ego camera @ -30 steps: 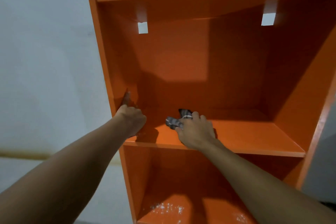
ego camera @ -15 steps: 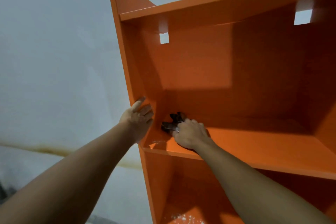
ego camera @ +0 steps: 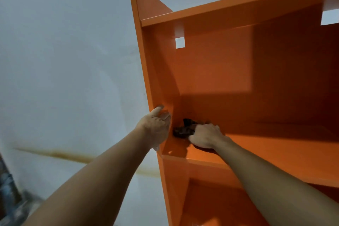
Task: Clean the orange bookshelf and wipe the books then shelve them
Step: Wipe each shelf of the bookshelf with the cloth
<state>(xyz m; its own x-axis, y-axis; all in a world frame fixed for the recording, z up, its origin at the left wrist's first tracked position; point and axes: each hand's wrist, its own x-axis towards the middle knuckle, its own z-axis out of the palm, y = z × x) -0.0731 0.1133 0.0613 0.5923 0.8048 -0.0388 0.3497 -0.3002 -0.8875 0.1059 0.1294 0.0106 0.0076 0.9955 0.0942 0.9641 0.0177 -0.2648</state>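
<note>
A dark cloth (ego camera: 183,130) is gripped in the curled right hand (ego camera: 205,136) at the left rear corner of the orange bookshelf (ego camera: 211,71), while its left panel (ego camera: 157,71) is braced by the near-flat, empty left hand (ego camera: 156,126). Firm pressure into the corner seam is advised.

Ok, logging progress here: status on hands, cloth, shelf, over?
Left hand braced against orange bookshelf side panel. Right hand gripping dark cloth on shelf board, left end. No books in view, nothing blocking.

Plain indoor room, maybe a home, pale painted wall (ego camera: 64,69) with brown stain line (ego camera: 60,154), orange bookshelf (ego camera: 229,71) against it
</note>
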